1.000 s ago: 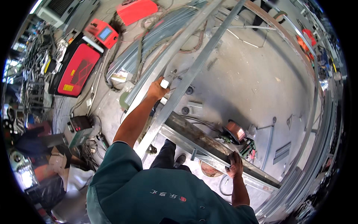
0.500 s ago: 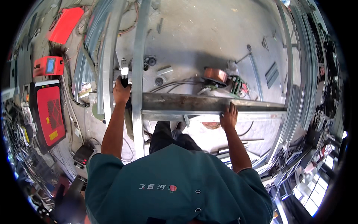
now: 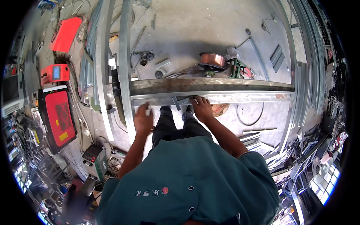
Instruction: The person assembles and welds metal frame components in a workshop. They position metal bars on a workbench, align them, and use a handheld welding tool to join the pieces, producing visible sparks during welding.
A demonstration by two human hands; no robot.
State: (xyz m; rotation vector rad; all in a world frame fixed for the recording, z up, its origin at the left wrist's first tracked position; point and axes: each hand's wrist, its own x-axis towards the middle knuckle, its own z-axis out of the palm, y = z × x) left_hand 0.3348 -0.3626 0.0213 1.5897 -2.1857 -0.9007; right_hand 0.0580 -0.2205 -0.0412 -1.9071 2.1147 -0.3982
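My right hand [image 3: 203, 109] is at the near side of a metal crossbar [image 3: 258, 98]. Its fingers close on the end of a small grey metal bracket [image 3: 175, 102], which sits against the bar. Left of it, my left hand [image 3: 143, 119] hovers beside the upright metal rail [image 3: 125, 63], smeared by motion, so its fingers are unclear. A welding torch [image 3: 114, 77] with a white tip and black handle lies between the two left rails, apart from both hands. Along the crossbar's far side runs a darker, stained beam [image 3: 210, 85].
Beyond the beam, a copper wire spool [image 3: 212, 60] stands on the floor near small wheels [image 3: 150, 56]. A red-fronted machine [image 3: 60, 116] and a red control box [image 3: 55, 73] are at left, with cables around them. Long metal profiles [image 3: 309, 75] are stacked at right.
My left hand has let go of the welding torch and come back toward me. My right hand has slid left along the crossbar to the small bracket. The view has shifted.
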